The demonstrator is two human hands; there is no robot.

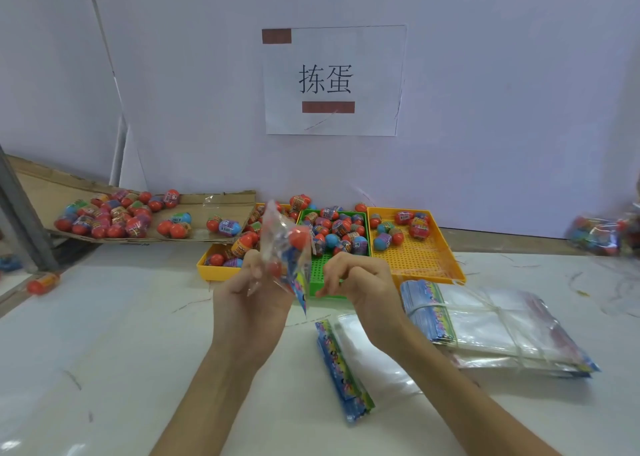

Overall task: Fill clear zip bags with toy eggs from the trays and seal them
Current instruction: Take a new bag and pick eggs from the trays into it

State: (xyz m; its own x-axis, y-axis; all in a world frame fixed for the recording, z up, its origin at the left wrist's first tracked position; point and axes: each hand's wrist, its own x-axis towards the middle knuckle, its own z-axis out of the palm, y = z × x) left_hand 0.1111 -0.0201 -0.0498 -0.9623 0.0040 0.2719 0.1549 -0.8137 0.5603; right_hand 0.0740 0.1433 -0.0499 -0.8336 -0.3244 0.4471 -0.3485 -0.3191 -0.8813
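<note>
My left hand [249, 292] grips a clear zip bag [284, 244] holding a few toy eggs, raised above the table in front of the trays. The bag's colourful printed strip hangs down between my hands. My right hand [356, 282] is just right of that strip, with its fingers curled and pinched together and nothing visible between them. Behind stand three trays of red and blue toy eggs: a yellow tray [211, 268] on the left, a green tray [325, 272] in the middle, and a yellow tray [426, 258] on the right.
A cardboard flap [207, 206] at the back left carries many more eggs. A tied stack of empty bags [485, 320] lies right of my right arm, with loose bags [346, 362] between my forearms. Filled bags [602, 233] sit at the far right. One egg [43, 284] lies far left.
</note>
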